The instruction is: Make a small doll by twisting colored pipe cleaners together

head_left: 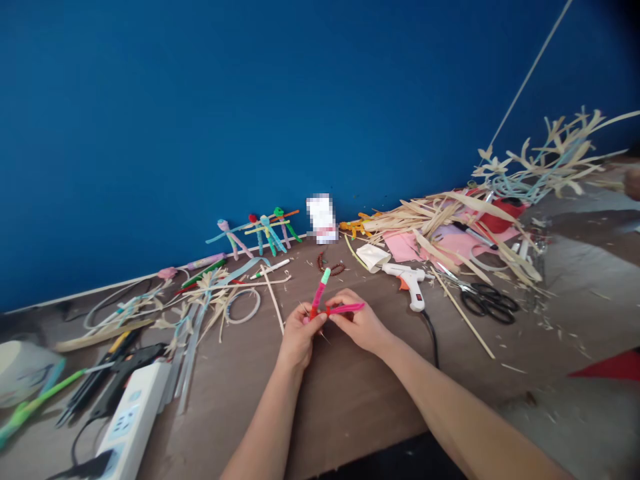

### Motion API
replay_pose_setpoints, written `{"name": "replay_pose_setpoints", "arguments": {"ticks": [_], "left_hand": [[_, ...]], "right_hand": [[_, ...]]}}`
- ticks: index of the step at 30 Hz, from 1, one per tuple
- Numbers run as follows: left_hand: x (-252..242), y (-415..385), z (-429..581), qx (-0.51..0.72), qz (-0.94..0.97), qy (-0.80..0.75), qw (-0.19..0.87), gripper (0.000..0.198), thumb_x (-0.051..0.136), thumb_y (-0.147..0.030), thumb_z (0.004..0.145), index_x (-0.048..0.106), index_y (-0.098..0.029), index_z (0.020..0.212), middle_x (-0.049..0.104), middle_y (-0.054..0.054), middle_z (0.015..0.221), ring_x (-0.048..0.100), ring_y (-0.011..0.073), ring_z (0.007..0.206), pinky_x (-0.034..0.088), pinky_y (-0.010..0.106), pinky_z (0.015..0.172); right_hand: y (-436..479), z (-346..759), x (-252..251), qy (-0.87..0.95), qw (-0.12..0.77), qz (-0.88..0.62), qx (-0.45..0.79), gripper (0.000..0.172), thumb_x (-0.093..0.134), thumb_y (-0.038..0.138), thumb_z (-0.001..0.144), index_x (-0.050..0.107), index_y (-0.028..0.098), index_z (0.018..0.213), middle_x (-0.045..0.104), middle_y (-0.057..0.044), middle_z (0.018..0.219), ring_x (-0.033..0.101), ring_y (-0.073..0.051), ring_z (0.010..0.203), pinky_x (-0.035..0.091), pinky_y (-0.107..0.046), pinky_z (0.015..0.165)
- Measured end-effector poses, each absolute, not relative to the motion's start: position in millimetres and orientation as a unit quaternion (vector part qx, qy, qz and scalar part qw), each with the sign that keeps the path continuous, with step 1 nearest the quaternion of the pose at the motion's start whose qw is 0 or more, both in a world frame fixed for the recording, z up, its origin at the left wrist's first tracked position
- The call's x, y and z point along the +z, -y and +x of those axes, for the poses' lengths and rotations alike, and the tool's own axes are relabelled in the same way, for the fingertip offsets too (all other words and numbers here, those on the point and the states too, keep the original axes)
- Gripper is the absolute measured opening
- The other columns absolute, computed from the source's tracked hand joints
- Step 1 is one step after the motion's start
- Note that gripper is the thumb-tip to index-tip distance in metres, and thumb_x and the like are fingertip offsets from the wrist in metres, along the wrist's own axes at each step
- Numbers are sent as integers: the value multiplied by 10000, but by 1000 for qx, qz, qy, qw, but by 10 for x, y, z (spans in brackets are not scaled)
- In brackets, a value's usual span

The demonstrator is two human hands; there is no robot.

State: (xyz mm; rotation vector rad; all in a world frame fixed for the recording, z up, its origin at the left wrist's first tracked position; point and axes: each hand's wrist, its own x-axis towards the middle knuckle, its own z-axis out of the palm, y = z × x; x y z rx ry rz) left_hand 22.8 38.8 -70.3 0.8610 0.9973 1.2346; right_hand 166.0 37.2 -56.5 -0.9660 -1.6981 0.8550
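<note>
My left hand (299, 337) is closed on a small pipe-cleaner figure (319, 295), magenta with a mint-green tip that points up. Red pipe cleaner is wound around its lower part, partly hidden by the fingers. Beside it, my right hand (361, 327) pinches a bright pink pipe cleaner (349, 308) that sticks out to the right from the red part. Both hands are held close together above the table (345, 400). A dark beaded bracelet (336, 269) lies just beyond them.
Several finished pipe-cleaner figures (270, 233) lean on the blue wall. To the right lie a white glue gun (413, 283) with its cord, black-handled scissors (487, 301) and a pile of dried strips (435, 217). At left are a power strip (135, 413) and a black glue gun (123, 380).
</note>
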Motion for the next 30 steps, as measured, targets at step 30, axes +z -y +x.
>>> {"name": "replay_pose_setpoints", "arguments": {"ticks": [30], "left_hand": [[-635,-377,232,508,298,-419,691,256,700,-202,552,453,-145,593,460,-69,436,426,44,409,333,153,440]], "right_hand": [[-349,1587,-618,633,471,-430,439,171,535,165,677,566,178,844,532,8,723,420,-69,507,353,-194,473]]}}
